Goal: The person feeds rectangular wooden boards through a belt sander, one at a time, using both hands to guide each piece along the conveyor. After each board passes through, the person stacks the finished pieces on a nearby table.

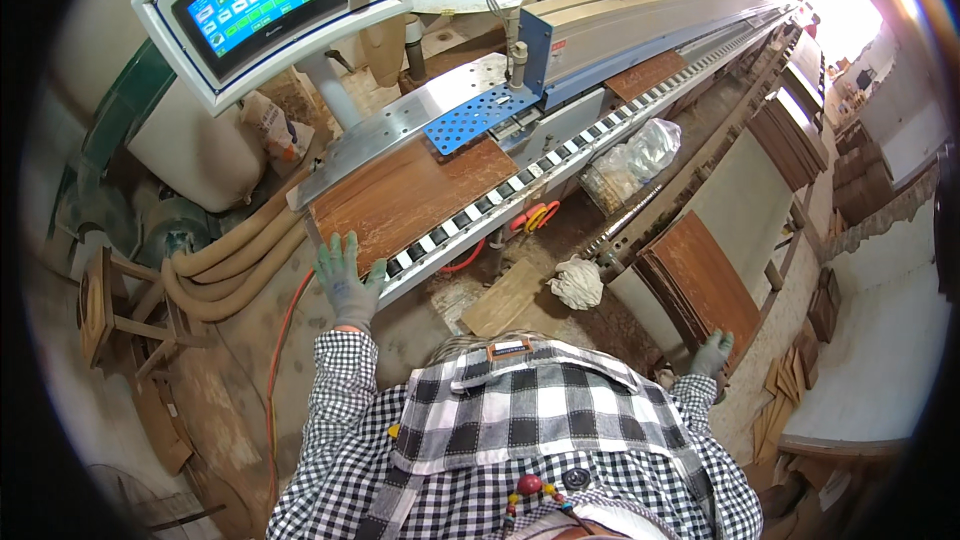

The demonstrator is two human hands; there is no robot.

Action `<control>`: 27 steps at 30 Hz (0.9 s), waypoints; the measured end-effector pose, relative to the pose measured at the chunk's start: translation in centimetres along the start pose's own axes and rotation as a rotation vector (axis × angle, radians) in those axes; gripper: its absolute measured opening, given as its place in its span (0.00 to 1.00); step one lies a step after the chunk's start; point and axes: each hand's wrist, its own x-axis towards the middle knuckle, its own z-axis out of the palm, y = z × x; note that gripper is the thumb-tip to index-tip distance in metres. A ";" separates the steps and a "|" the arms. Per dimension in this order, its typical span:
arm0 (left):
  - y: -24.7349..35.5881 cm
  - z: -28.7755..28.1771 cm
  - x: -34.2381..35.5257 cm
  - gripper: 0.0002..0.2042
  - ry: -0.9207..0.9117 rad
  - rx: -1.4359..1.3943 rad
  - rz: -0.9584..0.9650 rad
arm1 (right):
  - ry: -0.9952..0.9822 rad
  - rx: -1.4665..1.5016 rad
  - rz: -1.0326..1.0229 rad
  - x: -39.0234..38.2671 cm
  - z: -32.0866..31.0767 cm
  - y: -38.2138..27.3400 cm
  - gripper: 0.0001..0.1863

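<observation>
A flat, reddish-brown rectangular wooden board (410, 190) lies on the machine bed at left centre; its far right corner is hidden beneath a blue perforated metal plate (480, 120). The left hand (348, 282), in a grey-green glove, is spread wide at the board's near left end, covering that corner; how firmly it presses I cannot tell. The right hand (713, 353), gloved alike, lies at the near edge of a stack of reddish-brown wooden panels (705, 280); its fingertips are hard to make out, so whether it grips one I cannot tell.

The board's near long edge runs alongside a black-and-white segmented conveyor track (470, 213). Between machine and stack is a gap of floor, partly taken up by a tan flat offcut (502, 298) and a crumpled white cloth bundle (576, 284). Left of the left hand, a thin orange-red hose (285, 340) crosses otherwise open floor. Farther out, a white-framed control screen (262, 0) is cut off by the upper edge, and the machine's far end fades into glare.
</observation>
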 end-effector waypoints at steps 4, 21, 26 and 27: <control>-0.1 -0.2 0.0 0.39 -0.001 -0.006 0.000 | 0.088 -0.499 0.006 0.1 -4.7 -4.0 0.35; -0.1 0.0 -0.1 0.38 0.004 -0.005 -0.013 | -0.116 -0.734 -0.095 -5.1 -5.1 -3.4 0.30; -0.2 -0.1 0.0 0.38 -0.006 -0.002 -0.018 | 0.159 0.140 0.418 -4.9 -4.4 -0.3 0.34; 0.0 -0.2 0.0 0.38 -0.006 0.003 -0.016 | 0.186 0.431 0.607 -4.4 -4.0 0.6 0.37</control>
